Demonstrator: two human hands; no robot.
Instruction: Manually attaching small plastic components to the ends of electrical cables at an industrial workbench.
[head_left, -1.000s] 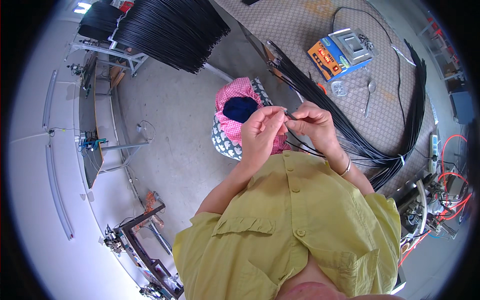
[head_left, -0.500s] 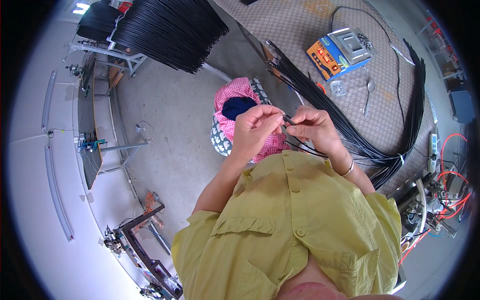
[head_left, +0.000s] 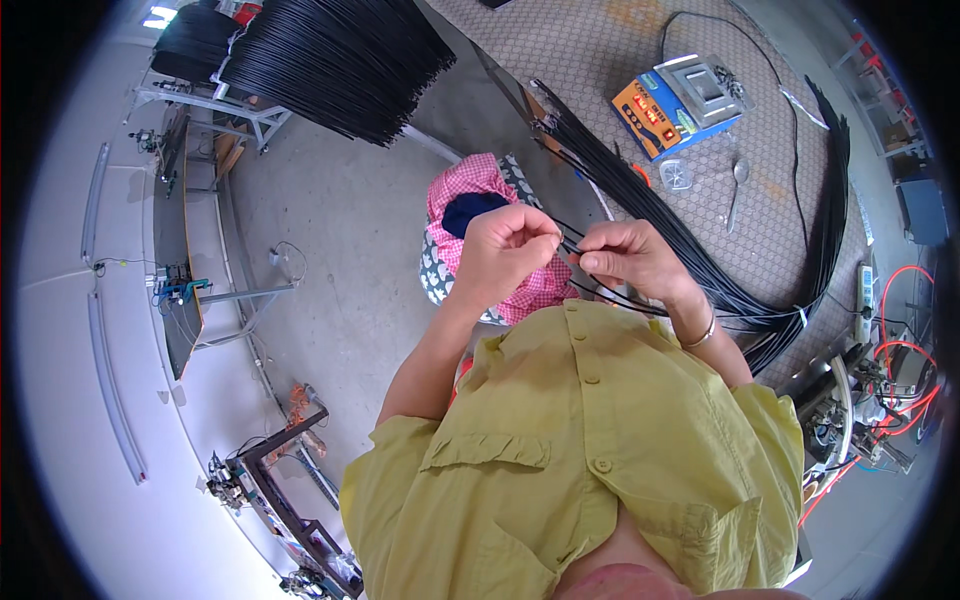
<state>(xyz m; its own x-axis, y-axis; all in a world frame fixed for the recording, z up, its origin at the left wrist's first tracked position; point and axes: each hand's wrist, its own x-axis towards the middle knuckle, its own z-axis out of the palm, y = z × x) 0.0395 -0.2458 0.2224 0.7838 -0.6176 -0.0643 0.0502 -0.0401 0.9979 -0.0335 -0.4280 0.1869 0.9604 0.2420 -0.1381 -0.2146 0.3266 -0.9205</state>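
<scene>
In front of my shirt, my right hand (head_left: 632, 262) is closed in a pinch on thin black cables (head_left: 617, 298), whose ends stick out toward the left. Facing it, my left hand (head_left: 508, 250) has thumb and forefinger pressed together close to the cable ends. Whatever sits in that pinch is too small to make out. Behind my right hand, a long bundle of black cables (head_left: 660, 205) lies along the patterned table (head_left: 700, 30) and is tied with white ties.
A blue and orange box-shaped device (head_left: 665, 110) with a metal top stands on the table, near a spoon (head_left: 737, 195) and a small clear dish (head_left: 676, 175). Pink checked cloth (head_left: 465, 180) lies beyond my hands. A thick black cable bundle (head_left: 335, 65) hangs on a rack, far left.
My left hand has drawn slightly left and down, away from the cable ends. My right hand still pinches the cables and has turned a little.
</scene>
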